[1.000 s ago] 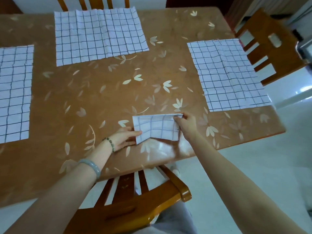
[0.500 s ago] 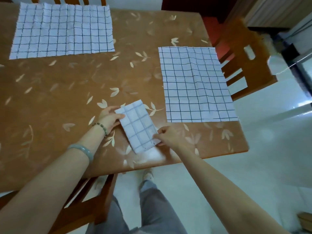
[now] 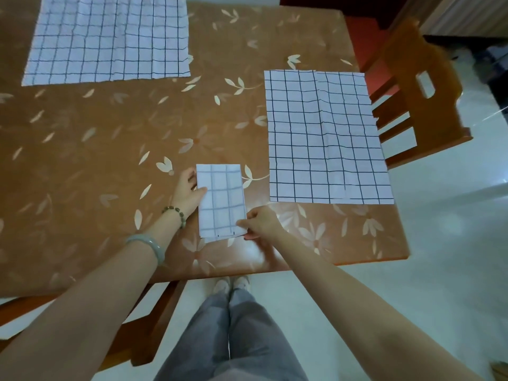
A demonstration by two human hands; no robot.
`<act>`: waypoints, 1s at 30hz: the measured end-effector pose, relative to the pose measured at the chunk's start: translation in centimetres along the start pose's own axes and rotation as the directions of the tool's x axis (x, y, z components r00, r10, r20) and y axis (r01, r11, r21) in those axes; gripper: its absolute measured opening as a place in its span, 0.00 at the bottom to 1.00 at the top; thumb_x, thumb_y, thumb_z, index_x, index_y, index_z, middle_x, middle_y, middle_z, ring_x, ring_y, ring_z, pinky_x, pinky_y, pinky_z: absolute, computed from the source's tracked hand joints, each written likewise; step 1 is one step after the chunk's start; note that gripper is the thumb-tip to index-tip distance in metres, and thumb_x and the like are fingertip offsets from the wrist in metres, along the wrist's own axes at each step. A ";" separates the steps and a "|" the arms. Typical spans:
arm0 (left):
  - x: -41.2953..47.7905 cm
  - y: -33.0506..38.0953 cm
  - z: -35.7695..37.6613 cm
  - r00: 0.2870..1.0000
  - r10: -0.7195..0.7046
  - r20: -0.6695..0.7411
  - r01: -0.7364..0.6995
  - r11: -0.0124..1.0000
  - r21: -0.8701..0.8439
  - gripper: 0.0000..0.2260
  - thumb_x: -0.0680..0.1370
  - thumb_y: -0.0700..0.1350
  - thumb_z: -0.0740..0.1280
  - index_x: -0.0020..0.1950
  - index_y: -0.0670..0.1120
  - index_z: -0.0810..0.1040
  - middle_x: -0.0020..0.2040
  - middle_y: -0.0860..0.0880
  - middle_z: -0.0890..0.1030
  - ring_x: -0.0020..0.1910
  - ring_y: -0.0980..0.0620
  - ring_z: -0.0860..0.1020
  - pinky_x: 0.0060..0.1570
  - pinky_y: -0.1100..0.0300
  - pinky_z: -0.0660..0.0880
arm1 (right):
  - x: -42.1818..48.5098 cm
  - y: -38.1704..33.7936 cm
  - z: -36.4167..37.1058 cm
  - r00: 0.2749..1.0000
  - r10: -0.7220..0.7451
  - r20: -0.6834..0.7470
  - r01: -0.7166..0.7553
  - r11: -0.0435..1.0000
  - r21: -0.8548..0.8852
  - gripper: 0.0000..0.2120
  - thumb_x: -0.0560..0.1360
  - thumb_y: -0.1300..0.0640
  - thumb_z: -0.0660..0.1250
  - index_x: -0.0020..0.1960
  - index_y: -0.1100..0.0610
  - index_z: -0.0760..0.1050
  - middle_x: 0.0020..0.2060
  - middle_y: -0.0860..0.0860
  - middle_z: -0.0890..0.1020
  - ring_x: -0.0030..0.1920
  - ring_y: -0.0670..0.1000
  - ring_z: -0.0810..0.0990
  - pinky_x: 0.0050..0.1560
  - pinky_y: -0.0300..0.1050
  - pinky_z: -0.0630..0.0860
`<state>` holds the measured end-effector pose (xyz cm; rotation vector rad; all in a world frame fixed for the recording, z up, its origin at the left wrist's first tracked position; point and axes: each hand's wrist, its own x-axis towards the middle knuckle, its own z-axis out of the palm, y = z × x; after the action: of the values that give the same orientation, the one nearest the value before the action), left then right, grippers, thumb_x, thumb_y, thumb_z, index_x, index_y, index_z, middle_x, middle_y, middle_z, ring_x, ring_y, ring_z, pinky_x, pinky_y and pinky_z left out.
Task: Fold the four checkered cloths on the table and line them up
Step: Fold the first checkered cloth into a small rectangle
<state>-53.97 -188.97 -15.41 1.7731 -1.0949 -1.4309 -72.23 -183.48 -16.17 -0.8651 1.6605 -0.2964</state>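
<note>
**Folded checkered cloth held flat near the tabletop's near edge**

The folded cloth (image 3: 221,200) is a narrow, upright rectangle of thin white fabric with a faint blue-grey grid, its layers showing slightly uneven along the bottom edge. It lies flat on the tabletop (image 3: 110,149) near the near edge, toward the right half. The left hand (image 3: 189,195) rests against its left long edge, fingers curled loosely and thumb laid over the fabric, pressing rather than gripping. The right hand (image 3: 259,222) pinches the cloth's lower right corner between thumb and fingertips, otherwise closed. A beaded bracelet (image 3: 176,214) and a pale green bangle (image 3: 149,246) sit on the left wrist.

Two unfolded cloths lie spread out, both white with a crisp dark grid and soft vertical crease lines. One (image 3: 327,136) sits along the right edge of the tabletop, just beside the folded piece but apart from it. The other (image 3: 107,39) lies at the far edge, toward the left.

The tabletop is a glossy orange-brown surface printed with pale leaves and flowers, catching glare near the hands. Wooden chairs stand at the right side (image 3: 420,89) and the near side (image 3: 154,320). The floor (image 3: 453,243) is pale and shiny. The person's grey trousers (image 3: 233,339) and light shoes show below.
</note>
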 end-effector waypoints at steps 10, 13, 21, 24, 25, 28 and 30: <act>-0.2 -4.3 -0.6 0.906 0.198 0.375 -0.412 0.195 0.890 0.37 0.77 0.67 0.44 0.78 0.45 0.41 0.79 0.47 0.42 0.77 0.50 0.40 0.74 0.49 0.36 | 1.6 0.6 0.6 0.791 -0.592 0.153 0.359 0.248 -0.900 0.26 0.73 0.53 0.61 0.69 0.59 0.65 0.70 0.62 0.65 0.69 0.63 0.64 0.63 0.58 0.65; 0.5 -4.7 -0.7 0.910 0.136 0.391 -0.409 0.142 0.901 0.40 0.75 0.70 0.40 0.78 0.45 0.41 0.79 0.46 0.43 0.77 0.50 0.41 0.74 0.47 0.36 | 1.9 1.2 1.1 0.852 -0.475 0.221 0.369 0.244 -0.897 0.29 0.77 0.50 0.56 0.75 0.58 0.54 0.75 0.60 0.56 0.75 0.61 0.53 0.71 0.59 0.52; 0.7 -5.4 -1.6 0.864 0.215 0.455 -0.482 0.089 0.872 0.41 0.72 0.71 0.35 0.78 0.48 0.42 0.79 0.47 0.43 0.77 0.48 0.41 0.70 0.51 0.30 | 2.0 1.4 1.2 0.813 -0.543 0.212 0.391 0.240 -0.888 0.34 0.72 0.44 0.42 0.75 0.55 0.57 0.76 0.59 0.57 0.74 0.61 0.56 0.71 0.60 0.53; 0.7 -5.8 -1.7 0.863 0.183 0.471 -0.485 0.037 0.874 0.41 0.70 0.71 0.32 0.78 0.49 0.40 0.79 0.48 0.41 0.77 0.49 0.40 0.68 0.51 0.26 | 2.0 1.6 1.2 0.847 -0.477 0.237 0.372 0.212 -0.904 0.33 0.75 0.43 0.40 0.77 0.54 0.50 0.77 0.57 0.50 0.77 0.59 0.48 0.73 0.60 0.47; 0.7 -5.9 -1.7 0.862 0.183 0.473 -0.485 0.029 0.874 0.42 0.69 0.72 0.30 0.78 0.49 0.40 0.79 0.48 0.42 0.77 0.49 0.41 0.67 0.51 0.26 | 2.1 1.7 1.2 0.851 -0.467 0.239 0.370 0.211 -0.905 0.30 0.78 0.44 0.44 0.77 0.53 0.48 0.77 0.57 0.48 0.77 0.58 0.46 0.74 0.60 0.46; 0.7 -5.9 -1.7 0.860 0.179 0.478 -0.491 0.030 0.871 0.43 0.69 0.72 0.31 0.78 0.48 0.41 0.79 0.48 0.43 0.77 0.49 0.41 0.69 0.50 0.28 | 2.2 1.5 1.0 0.862 -0.445 0.242 0.369 0.224 -0.902 0.30 0.79 0.45 0.52 0.77 0.52 0.47 0.77 0.55 0.47 0.76 0.59 0.45 0.74 0.59 0.46; 0.6 -5.6 -1.7 0.864 0.156 0.479 -0.492 0.050 0.869 0.43 0.69 0.71 0.35 0.78 0.48 0.42 0.79 0.47 0.44 0.77 0.48 0.42 0.71 0.49 0.32 | 2.2 1.0 0.9 0.863 -0.441 0.246 0.392 0.278 -0.877 0.30 0.78 0.46 0.56 0.77 0.52 0.51 0.77 0.55 0.50 0.76 0.60 0.48 0.73 0.58 0.49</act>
<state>-51.01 -186.94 -20.06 1.7766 -2.9134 -0.4654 -71.84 -184.06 -18.63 -2.2015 1.5350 0.3409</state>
